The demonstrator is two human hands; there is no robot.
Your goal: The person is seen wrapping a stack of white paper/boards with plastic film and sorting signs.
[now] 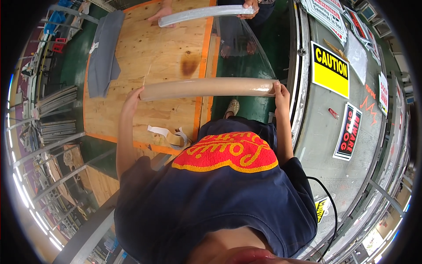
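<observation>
Long roll: a long, round, brown roll with a shiny clear cover [206, 89] is held sideways in front of the person's chest. Its left part is over the table and its right part is over the green floor [246, 105].
Left hand: the left hand [133, 96] is grasping the left end of the roll.
Right hand: the right hand [281, 97] is grasping the right end, with the thumb up near the tip.
Clear sheet: a thin, see-through plastic sheet [248, 42] shows between the two rolls. Its slanted edge comes down near the right hand.
Other person: across from the brown roll, another person's hands are at a long, shiny, whitish roll [204, 14], one at each end. The hand on the right holds it; I cannot tell how tightly the hand on the left does.
Wood table: a flat, tan wooden table with orange edges [149, 39] has a round dark brown spot [190, 64] on it. A folded grey cloth [103, 57] lies at its left side, and a curly tan and white strip [176, 140] lies near the person's shirt.
Metal table: a grey metal table [316, 132] on the right holds a yellow and black sign [330, 70], a black, red and white sign [348, 131] and a small red tool [333, 113] between them.
</observation>
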